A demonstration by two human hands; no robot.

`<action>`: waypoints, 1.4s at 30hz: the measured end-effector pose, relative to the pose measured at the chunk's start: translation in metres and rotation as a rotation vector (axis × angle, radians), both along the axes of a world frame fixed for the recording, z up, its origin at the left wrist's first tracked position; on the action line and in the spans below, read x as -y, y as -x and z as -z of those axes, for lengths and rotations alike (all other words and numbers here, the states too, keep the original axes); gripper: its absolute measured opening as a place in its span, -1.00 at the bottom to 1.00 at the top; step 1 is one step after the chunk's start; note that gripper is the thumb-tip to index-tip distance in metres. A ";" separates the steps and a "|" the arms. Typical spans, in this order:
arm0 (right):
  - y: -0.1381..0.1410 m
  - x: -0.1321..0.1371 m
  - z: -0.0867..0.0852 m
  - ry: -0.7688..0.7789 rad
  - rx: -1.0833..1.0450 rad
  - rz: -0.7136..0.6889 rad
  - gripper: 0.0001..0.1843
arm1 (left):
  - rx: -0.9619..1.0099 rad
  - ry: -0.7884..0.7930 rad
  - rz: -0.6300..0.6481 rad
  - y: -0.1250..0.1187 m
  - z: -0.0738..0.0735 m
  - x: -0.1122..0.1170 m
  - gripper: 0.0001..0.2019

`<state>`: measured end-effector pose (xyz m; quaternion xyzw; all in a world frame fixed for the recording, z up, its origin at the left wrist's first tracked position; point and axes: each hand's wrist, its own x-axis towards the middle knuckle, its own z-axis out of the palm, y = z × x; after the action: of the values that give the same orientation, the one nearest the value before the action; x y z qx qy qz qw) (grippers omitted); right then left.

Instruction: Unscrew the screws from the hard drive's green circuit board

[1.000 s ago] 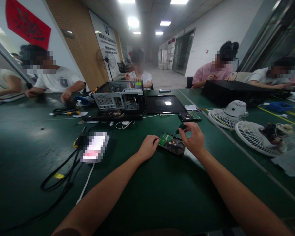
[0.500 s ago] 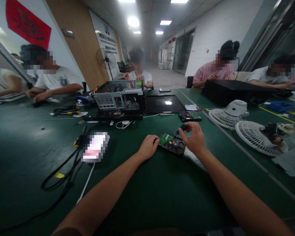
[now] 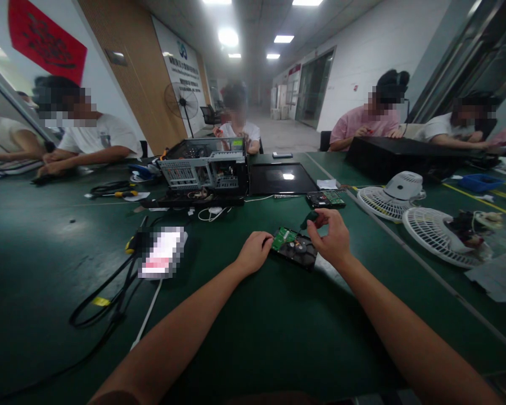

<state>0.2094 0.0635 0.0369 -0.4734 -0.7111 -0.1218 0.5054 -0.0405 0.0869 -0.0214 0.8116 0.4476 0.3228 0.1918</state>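
A hard drive (image 3: 300, 253) lies on the green table in front of me, its green circuit board facing up. My left hand (image 3: 254, 253) is closed on the drive's left end, the fingertips at its edge. Above the drive's far right side, my right hand (image 3: 331, 236) pinches the dark handle of a screwdriver (image 3: 309, 220). The screwdriver leans, and its thin shaft points down at the circuit board. Whether its tip sits in a screw is too small to tell.
A second hard drive (image 3: 325, 199) lies beyond my right hand. An opened computer case (image 3: 202, 169) stands behind, beside a flat black panel (image 3: 283, 179). A lit phone (image 3: 162, 252) and black cables (image 3: 122, 298) are at left, white fan grilles (image 3: 441, 235) at right. Several people sit around the table.
The screwdriver handle has turned and stands a little more upright in my right hand's fingers. My left hand and the hard drive have hardly moved.
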 end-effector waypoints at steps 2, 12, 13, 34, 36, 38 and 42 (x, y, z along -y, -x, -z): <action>0.000 -0.001 0.001 -0.014 -0.026 0.025 -0.64 | 0.002 0.003 -0.002 0.000 0.001 -0.001 -0.79; 0.000 -0.004 0.005 -0.057 -0.071 -0.084 -0.64 | -0.008 0.018 0.002 0.001 0.000 0.000 -0.79; 0.001 -0.004 0.006 -0.052 -0.084 -0.090 -0.63 | -0.008 0.019 0.003 0.001 0.000 0.000 -0.79; 0.001 -0.004 0.003 -0.165 0.060 -0.078 -0.65 | 0.008 -0.016 0.010 0.000 0.002 -0.001 -0.80; 0.001 -0.004 0.003 -0.177 0.066 -0.067 -0.64 | 0.008 -0.014 0.014 0.001 0.002 -0.001 -0.80; 0.000 -0.003 0.003 -0.188 0.071 -0.051 -0.64 | 0.011 -0.017 0.013 0.001 0.002 -0.001 -0.80; 0.000 -0.002 0.001 -0.161 0.068 -0.057 -0.61 | 0.014 -0.012 0.012 0.001 0.003 -0.001 -0.80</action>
<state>0.2099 0.0654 0.0358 -0.4063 -0.7289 -0.1801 0.5208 -0.0414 0.0877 -0.0246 0.8131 0.4394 0.3301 0.1918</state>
